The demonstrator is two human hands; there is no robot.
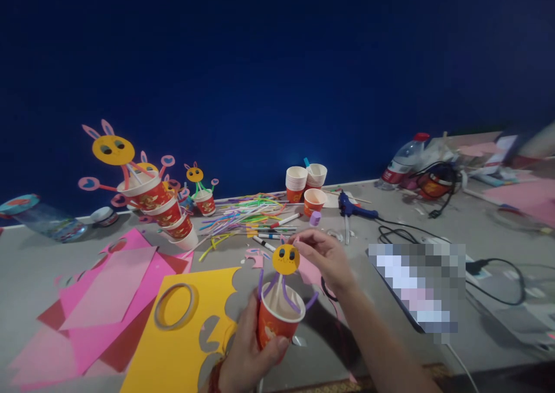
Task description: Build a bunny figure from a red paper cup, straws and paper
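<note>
My left hand (255,341) is wrapped round a red paper cup (277,326) with a white rim, tilted slightly. A round yellow paper face (286,259) with dark eyes stands above it on a pale stick. Purple pipe cleaners (291,297) stick out over the rim on both sides. One small pink ear shows at the top of the face. My right hand (327,257) is closed in a pinch at the face's upper right edge, with a small pink paper piece (297,240) at the fingertips, mostly hidden by them.
Stacked finished cup figures (147,191) stand at the left behind pink paper sheets (108,300). A tape roll (174,306) lies on yellow paper (150,347). Loose pipe cleaners (247,211), markers, spare cups (296,182), a blue glue gun (353,208) and a blurred-out device (416,289) lie around.
</note>
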